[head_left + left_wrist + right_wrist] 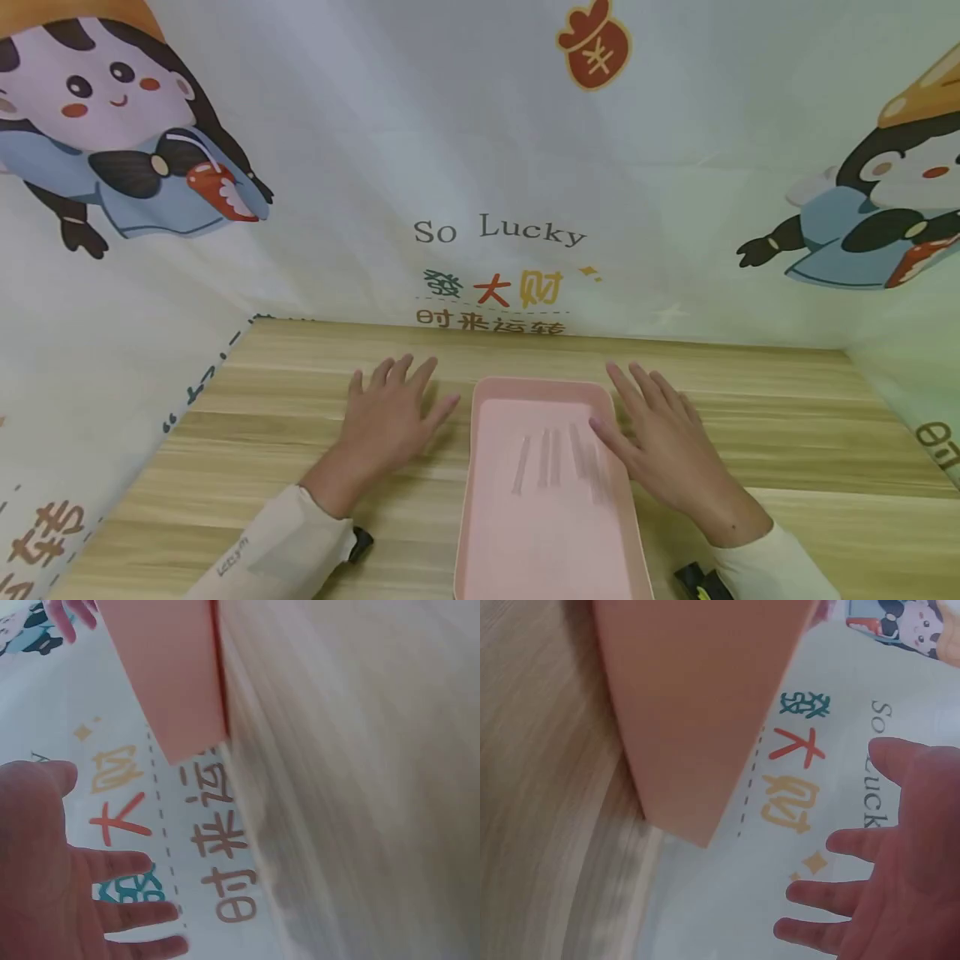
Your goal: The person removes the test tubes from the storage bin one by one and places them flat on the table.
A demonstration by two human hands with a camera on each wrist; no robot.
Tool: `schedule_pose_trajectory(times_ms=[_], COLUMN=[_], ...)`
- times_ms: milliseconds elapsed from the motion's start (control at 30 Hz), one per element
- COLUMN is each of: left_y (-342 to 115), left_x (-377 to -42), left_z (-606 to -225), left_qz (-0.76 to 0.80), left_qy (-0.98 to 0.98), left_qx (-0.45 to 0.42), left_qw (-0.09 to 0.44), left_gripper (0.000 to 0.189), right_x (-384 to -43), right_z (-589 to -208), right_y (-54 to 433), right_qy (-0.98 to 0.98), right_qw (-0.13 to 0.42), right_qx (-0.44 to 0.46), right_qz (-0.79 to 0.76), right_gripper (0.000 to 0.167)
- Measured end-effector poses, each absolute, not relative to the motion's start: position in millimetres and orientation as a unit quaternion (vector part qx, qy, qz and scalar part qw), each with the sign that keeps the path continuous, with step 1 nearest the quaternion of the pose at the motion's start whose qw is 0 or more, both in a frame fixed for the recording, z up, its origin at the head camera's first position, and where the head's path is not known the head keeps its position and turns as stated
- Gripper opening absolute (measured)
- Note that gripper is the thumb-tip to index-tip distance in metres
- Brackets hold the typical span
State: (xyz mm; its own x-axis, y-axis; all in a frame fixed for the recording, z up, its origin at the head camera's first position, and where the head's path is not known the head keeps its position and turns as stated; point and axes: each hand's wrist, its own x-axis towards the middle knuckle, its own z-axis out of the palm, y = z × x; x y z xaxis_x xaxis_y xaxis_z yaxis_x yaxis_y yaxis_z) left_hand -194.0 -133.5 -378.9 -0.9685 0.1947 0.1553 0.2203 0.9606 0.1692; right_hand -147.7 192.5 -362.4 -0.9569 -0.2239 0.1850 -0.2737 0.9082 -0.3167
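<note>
Your wood-grain surface [240, 433] carries a pink tray [540, 554]; behind it rises a printed white wall [667, 217]. Your left grip [386, 425] and right grip [667, 450] flank the tray, fingers spread apart.

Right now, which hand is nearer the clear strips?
Right hand, at the pink tray's right rim, near the clear strips; the left hand is farther, left of the tray.

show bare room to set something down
Free: near end of the tray, below the sticks; table left of the left hand and right of the right hand. Crowded: tray's far part, sticks by the right hand.
</note>
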Motion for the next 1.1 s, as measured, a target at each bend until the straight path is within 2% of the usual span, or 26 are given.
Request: schedule_pose_trajectory(times_ms=[133,300,467,733,900,1100], left_y=[-126,-114,-107,-103,-103,-105], left_x=[-194,-198,-201,-200,-201,-202], left_z=[-373,-371,-375,-385,-389,-391], left_qz=[-0.105,-0.138,-0.160,-0.181,-0.206,-0.256], left_qy=[-0.986,-0.982,-0.976,-0.967,-0.961,-0.942], left_qx=[-0.119,-0.130,-0.144,-0.169,-0.165,-0.185], left_qw=[0.051,0.018,-0.017,-0.061,-0.082,-0.113], left_gripper=[0.068,0.060,0.059,0.060,0.061,0.072], right_x=[-149,-150,-154,-155,-158,-166], right_z=[-359,-350,-341,-347,-354,-367], right_y=[188,179,165,160,162,164], right_qy=[-0.966,-0.954,-0.951,-0.956,-0.951,-0.944], right_qw=[0.097,0.113,0.085,0.014,-0.003,-0.017], right_qx=[0.145,0.160,0.167,0.164,0.167,0.181], right_qz=[0.190,0.226,0.247,0.242,0.260,0.276], right_gripper=[0.064,0.040,0.015,0.013,0.013,0.012])
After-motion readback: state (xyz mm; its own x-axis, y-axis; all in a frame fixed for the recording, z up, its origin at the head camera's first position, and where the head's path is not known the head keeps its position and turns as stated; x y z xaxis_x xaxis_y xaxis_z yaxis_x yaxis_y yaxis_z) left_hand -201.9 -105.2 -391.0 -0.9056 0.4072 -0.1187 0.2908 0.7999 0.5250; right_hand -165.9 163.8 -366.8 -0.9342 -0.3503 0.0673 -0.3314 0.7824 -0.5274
